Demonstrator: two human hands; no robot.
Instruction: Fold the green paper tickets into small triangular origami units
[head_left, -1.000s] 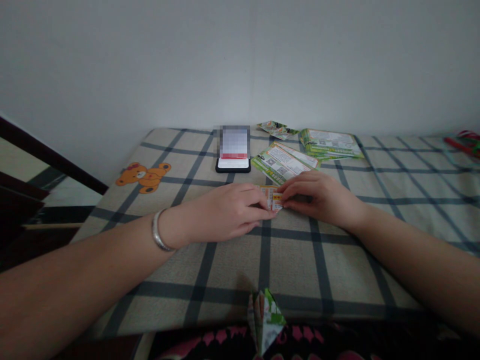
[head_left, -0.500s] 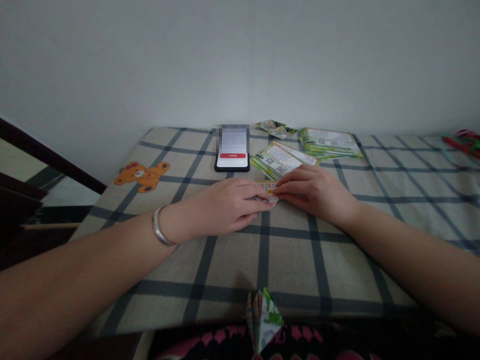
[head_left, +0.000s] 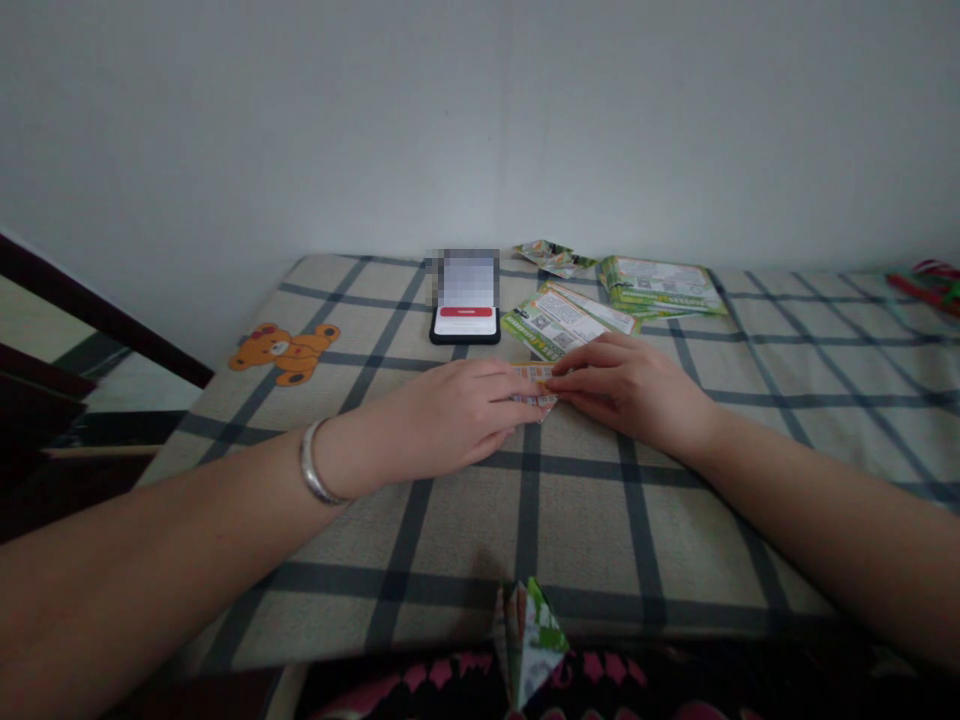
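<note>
A small printed paper, yellow-edged and partly covered by fingers, lies on the checked cloth between my hands. My left hand, with a silver bangle on the wrist, presses its fingers over the paper's left part. My right hand pinches the right edge, thumb and fingertips together. Just beyond are loose green-and-white leaflets. How the paper is folded underneath is hidden by the fingers.
A phone with a lit screen rests behind my left hand. Folded paper pieces and a leaflet stack sit near the wall. Another folded paper stands at the front edge. A bear picture is on the left.
My left fingers have shifted slightly on the paper, and a little more of its printed face shows between the hands. The right hand stays almost in place.
</note>
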